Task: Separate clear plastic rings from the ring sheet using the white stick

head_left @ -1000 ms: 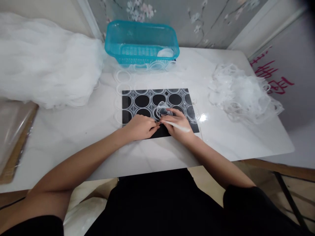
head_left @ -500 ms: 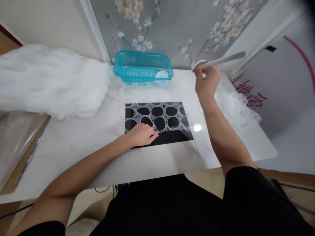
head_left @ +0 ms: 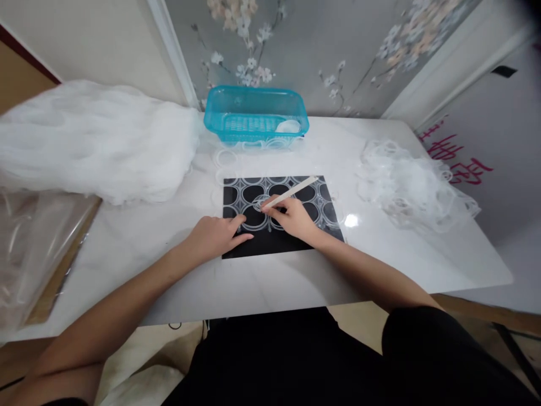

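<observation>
Black mat [head_left: 274, 239] w/ sheet of clear plastic rings [head_left: 291, 197], centre of white worktop [head_left: 296, 276]. L hand [head_left: 215, 237]: flat on mat's near-left part, fingers together, pressing ring sheet. R hand [head_left: 293, 217]: pinching thin white stick [head_left: 291, 193], tip at a ring. Behind: teal basket [head_left: 256, 113]. Left: white netting heap [head_left: 93, 141]. Right: pile of loose clear rings [head_left: 414, 183].

Single head-worn camera, angled forward and down at close range over the white table [head_left: 296, 282] toward the wall
</observation>
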The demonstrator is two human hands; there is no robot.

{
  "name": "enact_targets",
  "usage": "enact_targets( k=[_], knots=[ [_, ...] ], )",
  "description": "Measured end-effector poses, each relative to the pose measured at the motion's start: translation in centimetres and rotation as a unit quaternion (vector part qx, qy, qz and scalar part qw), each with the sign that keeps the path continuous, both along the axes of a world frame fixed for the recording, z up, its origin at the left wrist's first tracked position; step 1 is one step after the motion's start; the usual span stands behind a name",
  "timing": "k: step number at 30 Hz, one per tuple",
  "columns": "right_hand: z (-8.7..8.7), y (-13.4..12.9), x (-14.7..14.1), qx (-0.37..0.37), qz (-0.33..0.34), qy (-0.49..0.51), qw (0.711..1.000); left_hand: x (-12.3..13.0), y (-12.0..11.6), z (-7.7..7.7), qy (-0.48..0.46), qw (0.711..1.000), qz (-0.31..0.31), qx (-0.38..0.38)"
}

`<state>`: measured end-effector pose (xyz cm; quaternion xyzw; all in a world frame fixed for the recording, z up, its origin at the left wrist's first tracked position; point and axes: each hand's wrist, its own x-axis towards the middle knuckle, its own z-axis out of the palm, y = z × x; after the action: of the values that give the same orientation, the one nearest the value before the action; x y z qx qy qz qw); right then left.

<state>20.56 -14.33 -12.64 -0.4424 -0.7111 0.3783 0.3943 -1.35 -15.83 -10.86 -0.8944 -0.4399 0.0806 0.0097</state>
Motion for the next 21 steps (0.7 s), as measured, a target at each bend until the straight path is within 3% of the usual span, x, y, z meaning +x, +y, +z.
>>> enact_targets(
  k=[4,10,14,21],
  knots=[
    [0.7,0.1,-0.3,0.012,-0.01,0.011,1.0,-1.2,0.2,0.0,-0.005,1.0,0.005,0.003],
    [-0.5,-0.2,-1.2,0.013,0.092,-0.024,0.995,-0.9,-1.9,0.1,-0.032,0.998,-0.039,0.045],
    [-1.0,-0.4,-1.2,0.001,0.084,-0.044,0.996,-0.1,-3.2,-0.6,-0.039,0.994,-0.088,0.048],
    [-0.9,-0.5,-1.2,0.041,0.094,-0.074,0.992,0.3,-3.4,-1.5,-0.052,0.989,-0.109,0.08]
  ],
)
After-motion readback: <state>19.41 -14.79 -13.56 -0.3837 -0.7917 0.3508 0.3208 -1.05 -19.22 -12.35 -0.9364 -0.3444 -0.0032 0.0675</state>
